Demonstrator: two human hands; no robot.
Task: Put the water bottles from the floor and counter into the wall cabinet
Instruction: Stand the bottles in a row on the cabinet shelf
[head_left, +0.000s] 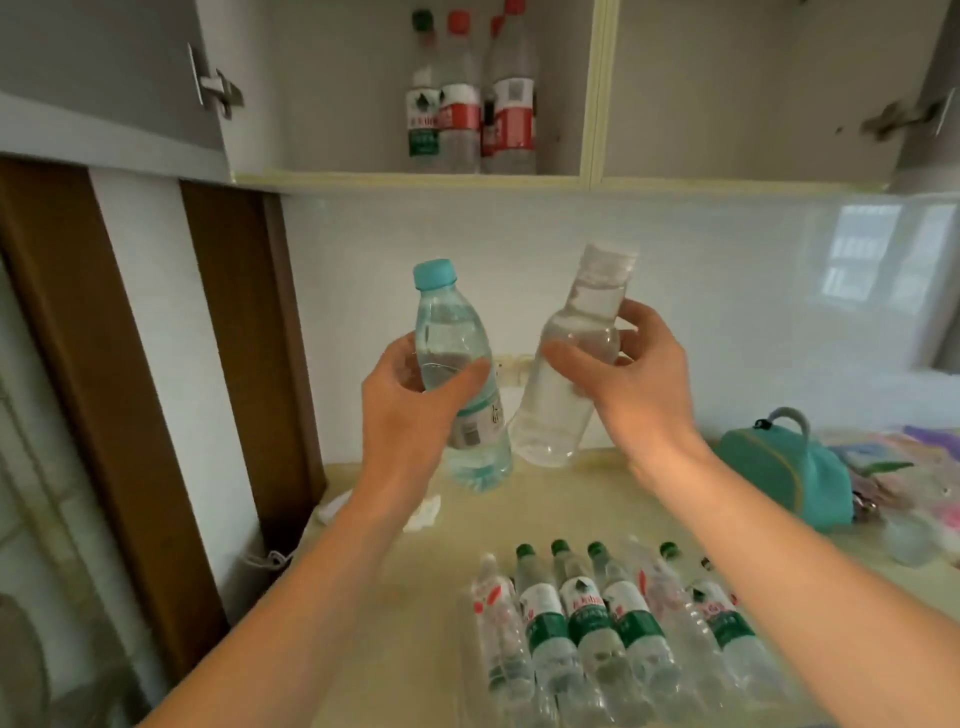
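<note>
Bottles fill both hands: my left hand (410, 400) fingers wrap the blue-capped bottle (457, 374), my right hand (631, 384) fingers wrap the clear bottle (566, 374), both necks-up, leaning, directly below the open wall cabinet (415, 176).

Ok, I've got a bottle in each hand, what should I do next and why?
Probably lift both up to the open wall cabinet shelf. The left hand grips the blue-capped bottle, the right hand the clear bottle, and there is free shelf beside the bottles standing there.
</note>
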